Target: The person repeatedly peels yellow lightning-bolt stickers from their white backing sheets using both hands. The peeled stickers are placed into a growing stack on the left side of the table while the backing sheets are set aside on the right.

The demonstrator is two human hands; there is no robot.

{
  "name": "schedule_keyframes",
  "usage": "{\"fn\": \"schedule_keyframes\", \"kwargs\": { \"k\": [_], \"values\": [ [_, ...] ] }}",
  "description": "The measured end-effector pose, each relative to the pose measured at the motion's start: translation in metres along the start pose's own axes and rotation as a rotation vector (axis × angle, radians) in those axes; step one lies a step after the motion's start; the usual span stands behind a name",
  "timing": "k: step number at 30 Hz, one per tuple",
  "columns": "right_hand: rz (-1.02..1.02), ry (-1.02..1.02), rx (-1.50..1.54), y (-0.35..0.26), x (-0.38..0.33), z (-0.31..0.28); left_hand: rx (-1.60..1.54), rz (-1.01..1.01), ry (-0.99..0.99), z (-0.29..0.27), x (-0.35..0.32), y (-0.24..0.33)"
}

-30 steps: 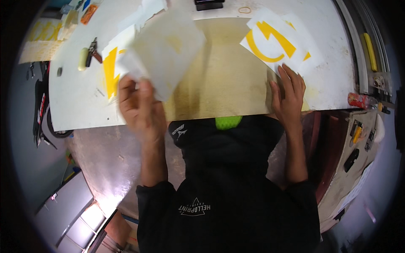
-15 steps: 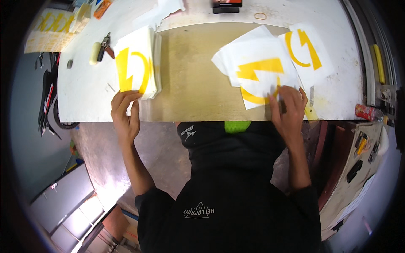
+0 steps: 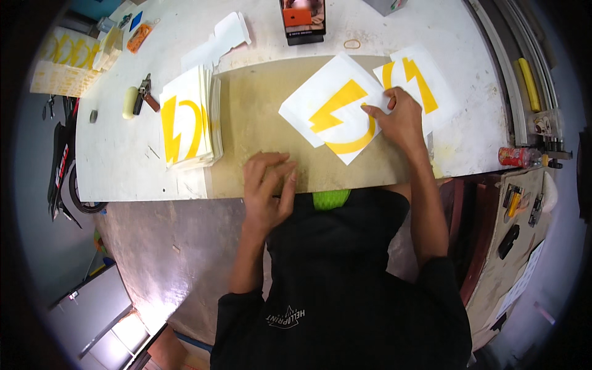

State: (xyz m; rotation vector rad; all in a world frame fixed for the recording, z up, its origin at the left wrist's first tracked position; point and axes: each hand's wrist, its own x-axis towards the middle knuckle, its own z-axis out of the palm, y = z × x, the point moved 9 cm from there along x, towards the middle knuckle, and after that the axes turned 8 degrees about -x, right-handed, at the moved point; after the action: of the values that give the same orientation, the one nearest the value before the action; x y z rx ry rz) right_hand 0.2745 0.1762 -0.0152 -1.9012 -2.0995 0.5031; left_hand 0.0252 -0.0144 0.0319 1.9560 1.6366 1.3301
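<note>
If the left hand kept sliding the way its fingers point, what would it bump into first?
Probably the white sheet with the yellow bolt shape. The left hand points up and a little right across the bare tan mat, though the exact line is hard to judge.

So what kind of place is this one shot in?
Probably a small sticker or sign-making workshop: a worn white workbench with a stack of sheets bearing yellow cut-out shapes, another such sheet under the right hand, and hand tools at the bench edge.
</note>
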Motion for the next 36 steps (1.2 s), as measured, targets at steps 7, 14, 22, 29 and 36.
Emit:
{"fn": "schedule_keyframes", "kwargs": {
  "k": [7, 14, 22, 29, 36],
  "values": [
    [-0.217, 0.164, 0.178, -0.013, 0.012, -0.002, -0.032, -0.066, -0.011, 0.023, -0.010, -0.024],
    [-0.104, -0.198, -0.210, -0.058, 0.051, 0.028, 0.158, 0.001, 0.003, 0.036, -0.007, -0.012],
    [-0.128, -0.112, -0.100, -0.075, 0.047, 0.047, 0.204, -0.019, 0.095, 0.033, -0.012, -0.015],
    [-0.001, -0.178, 0.166, -0.056, 0.041, 0.054, 0.295, -0.044, 0.101, 0.030, -0.015, -0.018],
    [-0.016, 0.316, 0.910, -0.006, 0.012, 0.001, 0.239, -0.062, 0.188, 0.026, -0.017, -0.019]
  ]
}}
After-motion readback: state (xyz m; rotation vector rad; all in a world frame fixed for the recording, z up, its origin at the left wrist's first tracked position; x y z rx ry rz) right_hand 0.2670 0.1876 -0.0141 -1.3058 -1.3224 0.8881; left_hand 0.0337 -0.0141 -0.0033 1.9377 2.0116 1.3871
